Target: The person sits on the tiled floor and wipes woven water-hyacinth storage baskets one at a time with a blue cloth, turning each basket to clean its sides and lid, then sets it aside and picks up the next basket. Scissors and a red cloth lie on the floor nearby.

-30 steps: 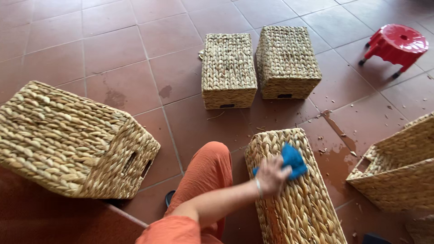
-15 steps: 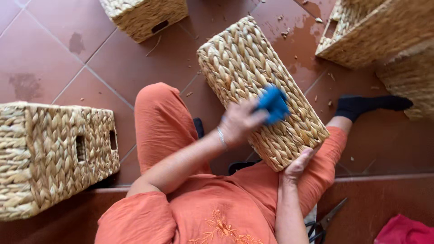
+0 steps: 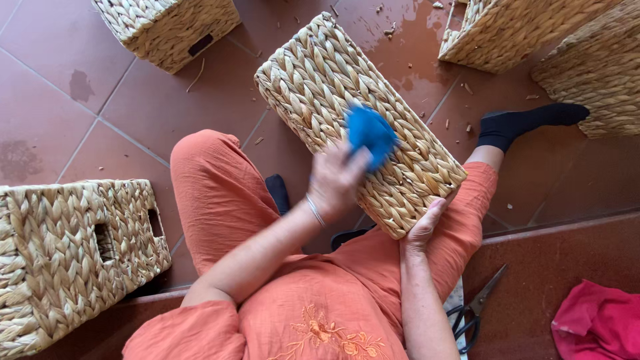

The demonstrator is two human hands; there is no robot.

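Left hand: the left hand (image 3: 337,179) is closed around a bright blue soft pad or cloth (image 3: 371,133), fingers curled over its near edge, pressing it onto the basket; the hand is blurred, so it is moving.
Right hand: the right hand (image 3: 427,225) is partly open, palm and fingers cupped against the basket's near corner, bracing it on the lap.
Change: half a second ago the blue pad sat slightly farther along the basket's top; now it lies nearer the middle, just beyond the left knuckles. A second ago the right hand was out of sight; it now steadies the corner.
Meaning: judged from this, the wiping stroke is travelling across the woven face, with much of the surface yet to cover.
Basket: the rectangular woven straw-coloured basket (image 3: 357,120) lies bottom up and tilted, under the left hand and against the right, propped on orange trousers (image 3: 220,193). Its thick braided weave looks dry, pale golden and intact.
Around: black-handled scissors (image 3: 475,310) lie just right of the right forearm; a similar woven basket with handle slots (image 3: 73,253) stands well left of the left arm.
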